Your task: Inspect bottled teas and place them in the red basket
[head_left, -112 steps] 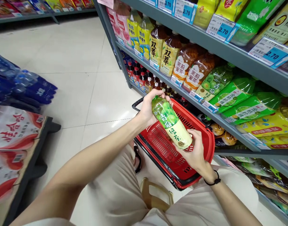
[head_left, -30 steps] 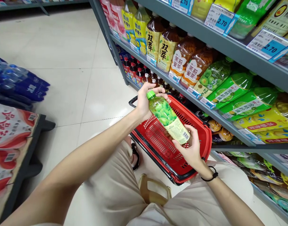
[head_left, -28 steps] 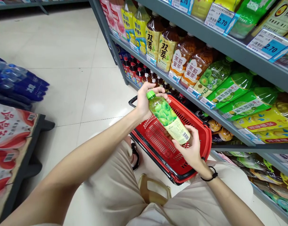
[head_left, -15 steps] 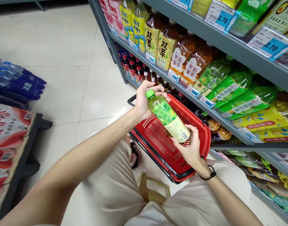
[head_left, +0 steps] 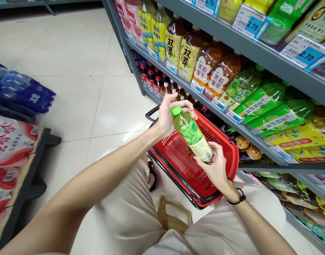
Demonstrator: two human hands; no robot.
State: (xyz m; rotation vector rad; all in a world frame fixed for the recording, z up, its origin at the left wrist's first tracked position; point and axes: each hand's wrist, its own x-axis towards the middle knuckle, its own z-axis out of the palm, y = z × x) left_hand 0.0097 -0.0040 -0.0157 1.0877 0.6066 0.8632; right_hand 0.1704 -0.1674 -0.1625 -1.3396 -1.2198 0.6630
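Note:
A drink bottle [head_left: 192, 132] with a green cap and a label of green plums is tilted above the red shopping basket [head_left: 233, 156], cap end toward the upper left. At the neck, my left hand [head_left: 167, 115] curves round the bottle, its fingers partly hidden behind it. Around the base, my right hand [head_left: 215, 166] grips with the thumb in front; a black band is on that wrist. Through the basket's slotted floor no goods show, though the bottle and hands cover part of it.
A grey shelf [head_left: 258, 138] at the right holds tea bottles [head_left: 187, 58] and green drink bottles [head_left: 274, 118]. Blue-wrapped water packs [head_left: 32, 92] and red-and-white packs [head_left: 12, 141] stand at the left. Between my legs is a beige stool [head_left: 162, 212].
The bottle has turned slightly in my hands and stands a little steeper, its cap shifted right. My left hand has moved a little right with it.

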